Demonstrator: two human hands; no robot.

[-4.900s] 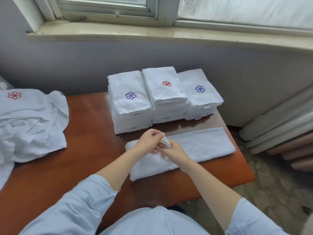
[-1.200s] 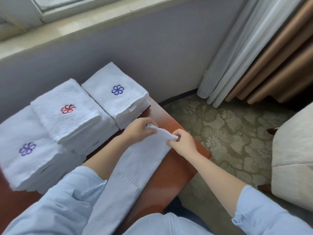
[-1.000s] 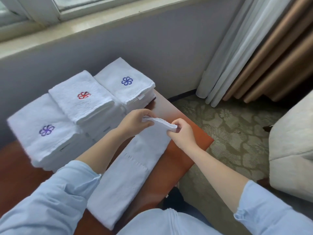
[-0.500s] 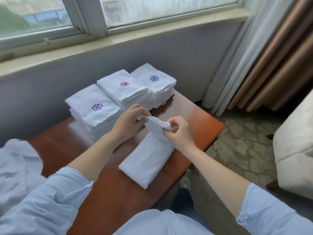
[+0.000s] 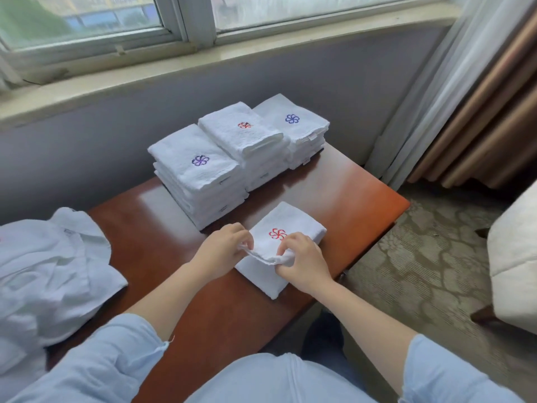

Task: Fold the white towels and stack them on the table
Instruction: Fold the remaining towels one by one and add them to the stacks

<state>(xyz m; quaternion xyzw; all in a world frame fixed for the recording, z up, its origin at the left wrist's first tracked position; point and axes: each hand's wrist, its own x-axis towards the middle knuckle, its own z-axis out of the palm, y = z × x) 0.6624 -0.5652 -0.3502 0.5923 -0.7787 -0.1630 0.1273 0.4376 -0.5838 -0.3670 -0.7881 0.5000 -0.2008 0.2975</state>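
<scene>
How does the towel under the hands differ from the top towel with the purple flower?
The towel under the hands bears a red flower; the top towel bears a purple one. The first lies directly on the table; the second tops a stack. The left hand and right hand pinch the first's near edge; nothing touches the second. Both are white and folded.

I see a white-framed window with 2 panes across the top of the view; daylight enters through it. A pale stone sill runs below it, above a grey wall. A glossy reddish-brown wooden surface stands against this wall and reflects the light. At right hang a white sheer curtain and a brown drape. The floor carries a beige patterned carpet. A cream upholstered seat sits at the right edge.
</scene>
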